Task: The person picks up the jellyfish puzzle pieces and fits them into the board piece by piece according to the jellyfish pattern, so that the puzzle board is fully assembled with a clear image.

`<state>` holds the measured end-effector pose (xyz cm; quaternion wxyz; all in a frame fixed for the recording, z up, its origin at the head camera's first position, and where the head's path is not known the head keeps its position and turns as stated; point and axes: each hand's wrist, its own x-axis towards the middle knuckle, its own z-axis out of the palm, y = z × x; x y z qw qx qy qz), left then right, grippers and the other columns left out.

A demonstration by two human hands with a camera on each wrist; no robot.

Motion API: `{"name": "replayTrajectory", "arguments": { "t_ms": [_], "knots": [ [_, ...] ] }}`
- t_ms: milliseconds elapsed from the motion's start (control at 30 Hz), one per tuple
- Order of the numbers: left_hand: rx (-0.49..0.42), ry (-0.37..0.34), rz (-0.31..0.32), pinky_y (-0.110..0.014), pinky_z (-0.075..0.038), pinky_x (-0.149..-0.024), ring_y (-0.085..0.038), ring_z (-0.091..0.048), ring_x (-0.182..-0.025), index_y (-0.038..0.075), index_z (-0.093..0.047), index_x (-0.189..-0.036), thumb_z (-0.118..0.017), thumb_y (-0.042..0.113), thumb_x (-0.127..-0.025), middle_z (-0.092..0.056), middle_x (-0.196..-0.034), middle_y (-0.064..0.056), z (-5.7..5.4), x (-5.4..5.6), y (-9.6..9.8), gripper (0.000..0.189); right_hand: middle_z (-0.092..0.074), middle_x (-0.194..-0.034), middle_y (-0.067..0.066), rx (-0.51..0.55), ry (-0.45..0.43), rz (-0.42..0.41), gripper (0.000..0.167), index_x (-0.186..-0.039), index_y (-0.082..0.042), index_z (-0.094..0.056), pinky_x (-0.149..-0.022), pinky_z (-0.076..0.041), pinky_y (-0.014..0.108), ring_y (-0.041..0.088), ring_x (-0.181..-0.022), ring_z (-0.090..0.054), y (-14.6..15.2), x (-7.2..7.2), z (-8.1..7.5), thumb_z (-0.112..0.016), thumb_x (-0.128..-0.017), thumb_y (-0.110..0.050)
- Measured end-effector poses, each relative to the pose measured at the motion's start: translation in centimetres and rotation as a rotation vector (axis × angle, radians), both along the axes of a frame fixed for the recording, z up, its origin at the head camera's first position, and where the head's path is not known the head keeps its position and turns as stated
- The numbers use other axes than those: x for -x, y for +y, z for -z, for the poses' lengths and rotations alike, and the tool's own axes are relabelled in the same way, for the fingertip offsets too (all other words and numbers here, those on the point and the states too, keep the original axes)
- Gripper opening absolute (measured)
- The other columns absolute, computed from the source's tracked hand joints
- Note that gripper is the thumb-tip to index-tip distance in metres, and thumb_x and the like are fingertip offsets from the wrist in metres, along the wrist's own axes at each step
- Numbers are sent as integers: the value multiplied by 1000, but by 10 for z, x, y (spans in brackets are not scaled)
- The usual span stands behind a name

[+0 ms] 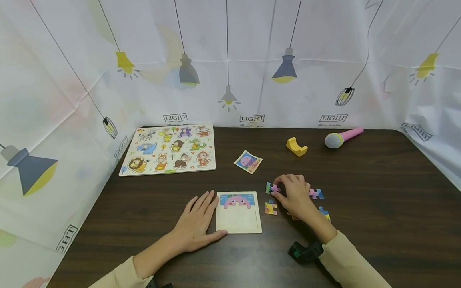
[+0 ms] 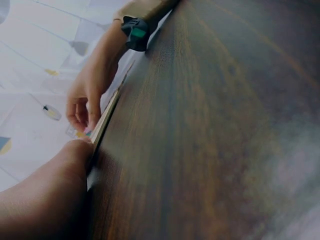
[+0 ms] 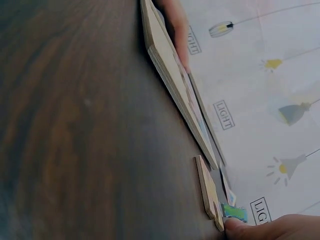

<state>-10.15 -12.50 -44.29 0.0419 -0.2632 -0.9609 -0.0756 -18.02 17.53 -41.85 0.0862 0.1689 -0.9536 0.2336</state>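
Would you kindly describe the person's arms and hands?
The left hand and right hand are ungloved, with plain beige sleeves. A black band with a green patch shows by the right sleeve; dark pieces show by the left.

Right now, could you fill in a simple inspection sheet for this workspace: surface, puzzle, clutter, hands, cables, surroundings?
Surface: dark wood-grain table.
Puzzle: puzzle tray filled along its top, lower part bare; loose pieces lie to its right.
Clutter: animal board, picture card, yellow block and toy microphone, all farther back.
Hands: left hand touches the tray's left side, fingers straight; right hand pinches a pink-and-green piece.
Cables: nothing seen; the lamp cords are only printed.
Surroundings: white cloth behind, printed with lamps and "LIGHT".
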Motion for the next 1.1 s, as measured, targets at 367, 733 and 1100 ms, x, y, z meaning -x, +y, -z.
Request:
{"name": "replayTrajectory", "arguments": {
  "t_ms": [367,733,1100],
  "knots": [
    [-22,15,8,-47,-12,-107,-23,-10,-138,8,-20,-147,-27,71,-85,-14,-152,-11,-1,0,0,89,-64,-80,2,76,18,-22,15,-90,-11,-57,-78,-22,51,25,-84,-46,-3,3,-1,-69,-82,-13],
    [-13,6,10,-47,-11,-107,-24,-11,-138,7,-21,-146,-30,72,-84,-15,-151,-11,-2,0,0,91,-65,-85,5,126,43,-35,11,-91,-9,-58,-82,-22,54,24,-84,-48,-6,1,0,-66,-84,-8],
    [-2,13,17,-47,-12,-107,-24,-12,-138,7,-21,-146,-28,73,-83,-16,-151,-12,-3,-1,-1,92,-64,-87,5,241,98,-84,15,-98,-7,-59,-84,-26,49,21,-84,-51,-19,-8,0,-65,-85,-10]
  ]
}}
